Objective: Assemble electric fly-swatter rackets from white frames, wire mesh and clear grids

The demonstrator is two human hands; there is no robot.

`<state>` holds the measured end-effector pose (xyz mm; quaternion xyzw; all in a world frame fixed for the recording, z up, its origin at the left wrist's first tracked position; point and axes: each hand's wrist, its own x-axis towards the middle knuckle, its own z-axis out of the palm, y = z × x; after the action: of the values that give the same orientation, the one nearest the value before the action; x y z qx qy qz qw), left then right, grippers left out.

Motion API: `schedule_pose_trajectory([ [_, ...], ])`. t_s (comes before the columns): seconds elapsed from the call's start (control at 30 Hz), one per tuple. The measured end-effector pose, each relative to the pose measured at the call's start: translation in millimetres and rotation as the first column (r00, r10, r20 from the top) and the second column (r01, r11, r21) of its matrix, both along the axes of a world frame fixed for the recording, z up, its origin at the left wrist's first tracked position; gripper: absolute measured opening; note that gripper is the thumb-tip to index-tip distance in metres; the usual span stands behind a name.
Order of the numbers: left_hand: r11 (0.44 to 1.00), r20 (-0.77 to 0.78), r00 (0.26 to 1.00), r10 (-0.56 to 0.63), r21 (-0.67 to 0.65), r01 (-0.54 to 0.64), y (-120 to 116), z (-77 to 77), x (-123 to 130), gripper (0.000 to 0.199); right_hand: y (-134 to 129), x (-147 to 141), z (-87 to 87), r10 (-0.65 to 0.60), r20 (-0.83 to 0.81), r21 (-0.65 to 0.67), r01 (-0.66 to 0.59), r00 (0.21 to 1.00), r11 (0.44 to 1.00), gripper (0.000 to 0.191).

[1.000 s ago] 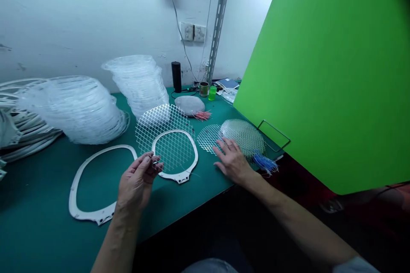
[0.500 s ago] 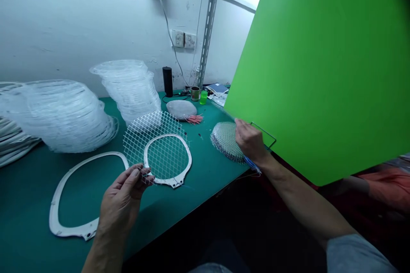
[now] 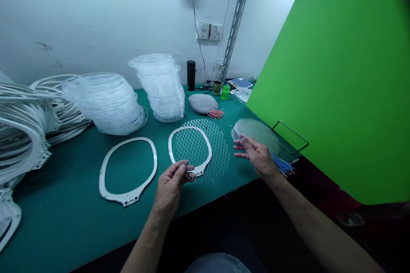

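The left hand (image 3: 169,188) sits at the lower centre of the frame, its fingers (image 3: 182,169) clenched together at the bottom tab of a white oval plastic ring (image 3: 170,147); exactly what they pinch is too small to tell. That ring lies flat on a round white plastic mesh sheet (image 3: 218,158) on the green tabletop (image 3: 64,226). The right hand (image 3: 258,158) hovers to the right, fingers spread and released, just beside a domed stack of fine mesh (image 3: 256,133) with blue wire ends (image 3: 283,166) at its lower edge. A second white oval plastic ring (image 3: 101,175) lies left of the hands. Tall leaning stacks of clear plastic rings (image 3: 162,87) stand behind it, and a bright green board (image 3: 320,85) fills the right of the frame.
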<state>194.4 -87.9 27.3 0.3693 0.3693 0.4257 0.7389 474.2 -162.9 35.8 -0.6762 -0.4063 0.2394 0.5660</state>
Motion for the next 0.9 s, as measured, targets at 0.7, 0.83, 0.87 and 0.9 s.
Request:
schedule_pose_trajectory([
  [0.7,0.504,-0.806,0.333,0.49,0.574,0.646,56,-42.0,-37,0.044,147,-40,-55.5,0.178,-0.096,-0.119,-0.189,0.979,0.975,0.053],
  [0.83,0.441,-0.796,0.332,0.506,0.57,0.693,56,-47.7,-37,0.041,146,-37,-60.6,0.205,0.071,-0.148,-0.193,0.976,0.97,0.051],
  [0.87,0.437,-0.791,0.336,0.511,0.575,0.692,56,-48.7,-37,0.042,145,-37,-59.6,0.207,0.097,-0.157,-0.191,0.973,0.969,0.051],
  [0.9,0.436,-0.787,0.34,0.514,0.581,0.687,56,-49.5,-38,0.042,145,-37,-58.4,0.206,0.113,-0.167,-0.186,0.972,0.968,0.051],
])
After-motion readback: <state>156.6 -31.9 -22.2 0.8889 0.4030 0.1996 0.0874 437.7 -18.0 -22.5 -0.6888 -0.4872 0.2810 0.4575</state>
